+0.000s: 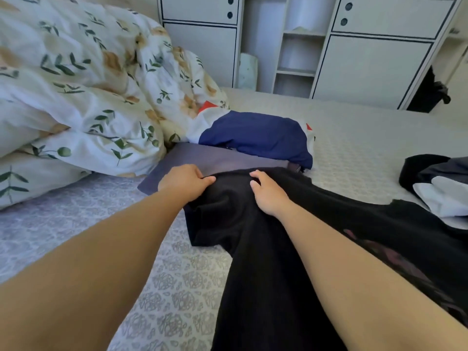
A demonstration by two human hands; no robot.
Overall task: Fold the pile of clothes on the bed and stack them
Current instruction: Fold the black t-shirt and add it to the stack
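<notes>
A: Step?
B: Mid-fold, I'd say. Left hand (186, 179) and right hand (266, 192) both pinch the black garment (253, 249), fingers curled into its far edge, on the bed (177, 287).
A: Next?
B: Probably square that edge, flatten it, then stack.
A: Surroundings?
B: Grey piece (215, 158) and blue top (258, 135) beyond; duvet (76, 84) left, cabinets (367, 67) behind.

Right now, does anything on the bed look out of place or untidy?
Nothing is damaged or spilled. The black garment under both hands is bunched and creased, not yet flat. A small unfolded heap of dark and white clothes lies apart at the bed's right edge.
</notes>
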